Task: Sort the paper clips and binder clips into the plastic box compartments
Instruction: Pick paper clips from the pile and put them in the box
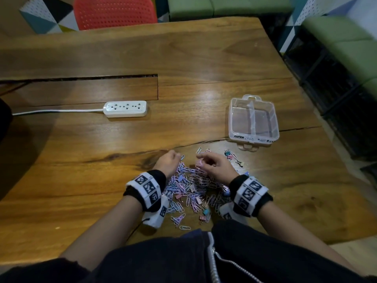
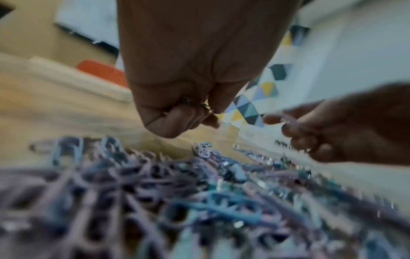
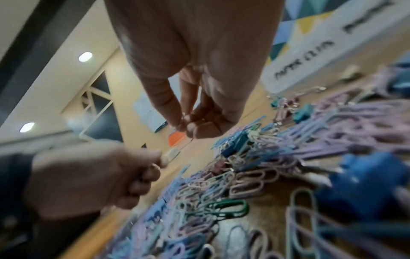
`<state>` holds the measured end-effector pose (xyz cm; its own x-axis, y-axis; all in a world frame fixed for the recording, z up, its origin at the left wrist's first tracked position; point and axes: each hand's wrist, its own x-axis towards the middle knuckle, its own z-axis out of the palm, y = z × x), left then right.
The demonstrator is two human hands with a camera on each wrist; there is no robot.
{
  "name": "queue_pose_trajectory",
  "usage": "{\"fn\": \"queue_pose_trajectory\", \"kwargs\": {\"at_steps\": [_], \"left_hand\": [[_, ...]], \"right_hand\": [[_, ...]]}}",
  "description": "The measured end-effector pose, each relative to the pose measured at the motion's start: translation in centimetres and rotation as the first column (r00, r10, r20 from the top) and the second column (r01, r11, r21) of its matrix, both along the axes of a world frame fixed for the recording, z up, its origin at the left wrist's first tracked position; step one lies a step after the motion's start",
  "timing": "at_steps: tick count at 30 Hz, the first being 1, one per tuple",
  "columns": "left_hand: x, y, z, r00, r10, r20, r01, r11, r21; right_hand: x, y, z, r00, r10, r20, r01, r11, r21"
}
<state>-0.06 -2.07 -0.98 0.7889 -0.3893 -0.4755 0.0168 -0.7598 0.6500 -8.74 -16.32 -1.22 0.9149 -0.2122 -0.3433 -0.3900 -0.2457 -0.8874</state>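
A wooden tabletop (image 1: 204, 58) fills the room's foreground, an orange chair (image 1: 114, 11) past its far edge. A white power strip (image 1: 125, 108) lies mid-table. The clear plastic box (image 1: 253, 119) sits near the right edge. The paper clips (image 1: 191, 186) are heaped at the near edge. The left hand (image 1: 167, 163) is curled around small metal clips; the right hand (image 1: 216, 166) pinches a thin clip.

The paper clips (image 1: 191, 186) low in the frame's centre are pastel pink, lilac, pale blue and white, with one dark green clip (image 3: 230, 208); the binder clips (image 1: 205, 214) among them are pink, teal and blue. The plastic box (image 1: 254, 119) at right is clear with black lettering. The table (image 1: 102, 156) is brown wood grain. The power strip (image 1: 125, 108) is white. The chair (image 1: 114, 12) at top is orange-red. The wristbands (image 1: 148, 188) are black and white, with square marker patterns.
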Motion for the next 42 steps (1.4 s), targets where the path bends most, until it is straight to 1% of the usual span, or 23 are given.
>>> {"fn": "queue_pose_trajectory", "kwargs": {"at_steps": [2, 3, 5, 7, 9, 12, 14, 16, 18, 20, 22, 23, 25, 26, 27, 28, 30, 32, 34, 36, 38, 40, 42], "left_hand": [[-0.3, -0.2, -0.4, 0.976, -0.137, 0.169, 0.102, 0.975, 0.2], [-0.3, -0.2, -0.7, 0.964, -0.174, 0.202, 0.119, 0.959, 0.256], [-0.4, -0.4, -0.9, 0.952, -0.236, 0.194, 0.164, 0.93, 0.328], [-0.6, -0.8, -1.1, 0.936, -0.319, 0.151, 0.243, 0.892, 0.38], [-1.0, -1.3, -1.2, 0.912, -0.394, 0.117, 0.322, 0.86, 0.396], [-1.5, -2.1, -1.3, 0.869, -0.487, 0.087, 0.423, 0.822, 0.382], [-1.7, -2.5, -1.1, 0.824, -0.561, 0.083, 0.488, 0.776, 0.4], [-1.9, -2.7, -0.9, 0.78, -0.619, 0.091, 0.532, 0.732, 0.425], [-2.0, -2.8, -0.7, 0.759, -0.646, 0.082, 0.557, 0.709, 0.432], [-1.9, -2.5, -0.3, 0.769, -0.636, 0.069, 0.564, 0.725, 0.395], [-1.6, -2.1, 0.1, 0.801, -0.596, 0.055, 0.556, 0.776, 0.298], [-1.4, -1.9, 0.3, 0.824, -0.566, 0.028, 0.545, 0.806, 0.231], [-1.1, -1.3, 0.6, 0.885, -0.453, -0.106, 0.459, 0.888, 0.04], [-0.9, -1.1, 0.8, 0.908, -0.361, -0.211, 0.354, 0.933, -0.07], [-0.7, -0.9, 1.0, 0.91, -0.26, -0.323, 0.216, 0.962, -0.166], [-0.5, -0.8, 1.2, 0.888, -0.169, -0.427, 0.067, 0.967, -0.244], [-0.4, -0.7, 1.8, 0.818, -0.062, -0.572, -0.172, 0.922, -0.347], [-0.4, -0.8, 2.0, 0.782, -0.027, -0.623, -0.285, 0.873, -0.395], [-0.4, -1.0, 1.8, 0.773, -0.002, -0.635, -0.335, 0.847, -0.412], [-0.4, -1.3, 1.5, 0.798, 0.005, -0.602, -0.302, 0.869, -0.393], [-0.7, -1.8, 1.5, 0.854, -0.022, -0.519, -0.188, 0.918, -0.349], [-1.3, -2.2, 1.5, 0.926, -0.096, -0.366, -0.001, 0.967, -0.256], [-1.9, -2.5, 1.2, 0.956, -0.22, -0.192, 0.203, 0.974, -0.103]], "right_hand": [[-1.0, -0.9, -0.1, 0.995, -0.075, -0.072, 0.089, 0.973, 0.212], [-1.5, -1.3, 0.0, 0.986, -0.114, -0.12, 0.148, 0.931, 0.333], [-2.4, -1.8, 0.3, 0.964, -0.187, -0.187, 0.259, 0.811, 0.524], [-3.1, -2.4, 0.4, 0.94, -0.255, -0.227, 0.341, 0.731, 0.591], [-3.6, -2.8, 0.1, 0.92, -0.299, -0.255, 0.393, 0.682, 0.617], [-4.1, -3.3, -0.3, 0.914, -0.294, -0.279, 0.405, 0.636, 0.657], [-4.2, -3.4, -0.3, 0.92, -0.279, -0.274, 0.391, 0.63, 0.671], [-4.1, -3.3, 0.0, 0.927, -0.253, -0.276, 0.373, 0.691, 0.619], [-4.0, -2.9, 0.5, 0.932, -0.21, -0.295, 0.335, 0.809, 0.483], [-4.2, -2.4, 0.7, 0.95, -0.141, -0.28, 0.215, 0.943, 0.254], [-4.5, -1.8, 0.7, 0.969, -0.081, -0.234, 0.082, 0.997, -0.004], [-4.6, -1.5, 0.5, 0.976, -0.046, -0.213, 0.021, 0.993, -0.119], [-4.7, -1.0, 0.1, 0.975, 0.044, -0.216, -0.121, 0.926, -0.357], [-4.7, -0.9, -0.1, 0.97, 0.077, -0.229, -0.173, 0.882, -0.438], [-4.6, -0.8, -0.4, 0.968, 0.089, -0.235, -0.195, 0.854, -0.482], [-4.6, -0.8, -0.5, 0.968, 0.088, -0.235, -0.198, 0.844, -0.498], [-4.6, -0.7, -0.6, 0.97, 0.09, -0.226, -0.195, 0.842, -0.502], [-4.5, -0.6, -0.5, 0.97, 0.105, -0.218, -0.205, 0.838, -0.506], [-4.3, -0.5, -0.3, 0.967, 0.129, -0.221, -0.23, 0.817, -0.529], [-4.0, -0.5, -0.2, 0.96, 0.149, -0.236, -0.26, 0.786, -0.561], [-3.6, -0.5, -0.3, 0.959, 0.165, -0.231, -0.271, 0.775, -0.57], [-3.3, -0.5, -0.4, 0.963, 0.17, -0.21, -0.261, 0.792, -0.552], [-3.1, -0.6, -0.4, 0.98, 0.124, -0.158, -0.187, 0.848, -0.496]]}}
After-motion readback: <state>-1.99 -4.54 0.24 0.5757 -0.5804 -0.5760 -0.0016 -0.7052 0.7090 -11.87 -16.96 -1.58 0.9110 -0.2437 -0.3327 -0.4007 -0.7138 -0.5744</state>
